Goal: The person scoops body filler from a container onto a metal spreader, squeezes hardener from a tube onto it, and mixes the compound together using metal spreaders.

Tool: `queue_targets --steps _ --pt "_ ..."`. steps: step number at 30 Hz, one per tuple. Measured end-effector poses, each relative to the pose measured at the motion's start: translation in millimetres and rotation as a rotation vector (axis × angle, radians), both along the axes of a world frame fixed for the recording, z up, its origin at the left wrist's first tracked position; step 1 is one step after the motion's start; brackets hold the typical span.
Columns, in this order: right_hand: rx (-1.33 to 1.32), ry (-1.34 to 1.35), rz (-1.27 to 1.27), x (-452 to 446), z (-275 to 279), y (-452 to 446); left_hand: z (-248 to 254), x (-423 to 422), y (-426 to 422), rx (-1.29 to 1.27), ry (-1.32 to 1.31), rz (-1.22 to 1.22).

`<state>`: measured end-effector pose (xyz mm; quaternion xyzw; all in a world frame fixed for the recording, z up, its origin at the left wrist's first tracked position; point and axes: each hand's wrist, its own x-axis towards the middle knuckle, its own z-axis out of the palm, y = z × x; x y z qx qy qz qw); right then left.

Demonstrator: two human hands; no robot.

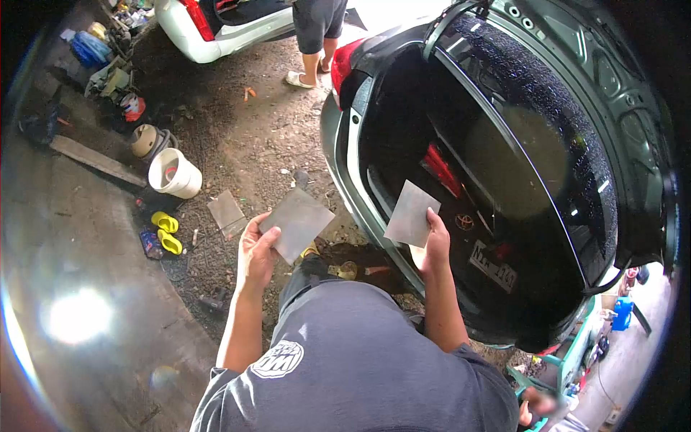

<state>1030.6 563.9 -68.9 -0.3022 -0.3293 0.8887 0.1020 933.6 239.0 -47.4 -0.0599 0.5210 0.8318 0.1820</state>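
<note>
My left hand [258, 253] grips a flat grey square sheet [301, 225] by its left edge, thumb on top. A similar flat grey sheet [410, 214] is in my right hand [436, 243], pinched at its right side. Both sheets are thin and stiff-looking; their material cannot be made out. The two sheets are held apart, in front of my body. Just beyond my right hand is the open rear of a dark car [389, 144] with its tailgate raised. A square tile-like piece [227, 212] lies on the ground left of my left hand.
A white bucket [175, 174] and yellow clogs [168, 234] stand on the dirt floor to the left. Another person's legs [311, 47] show beside a white car [216, 43] at the back. A person's hand [525, 414] appears at lower right near a green frame [576, 353].
</note>
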Motion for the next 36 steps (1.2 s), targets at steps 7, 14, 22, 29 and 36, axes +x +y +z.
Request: queue_targets --steps 7,14,22,29,36 --pt "-0.024 0.082 -0.018 -12.5 9.8 -15.1 3.6 27.8 21.6 0.254 -0.158 -0.210" --pt "-0.193 0.207 0.143 -27.3 26.8 -54.8 1.8 41.1 43.3 0.159 -0.194 -0.286" --pt "0.000 0.137 0.407 -12.3 -23.5 -71.2 27.7 22.8 40.4 -0.457 0.309 -0.595" --pt "0.651 0.162 0.182 -13.9 -4.4 -27.6 39.4 14.7 26.7 -0.845 0.506 -0.628" --pt "1.338 0.212 0.321 -6.6 55.5 -38.0 40.4 17.4 21.5 -1.042 0.709 -0.597"
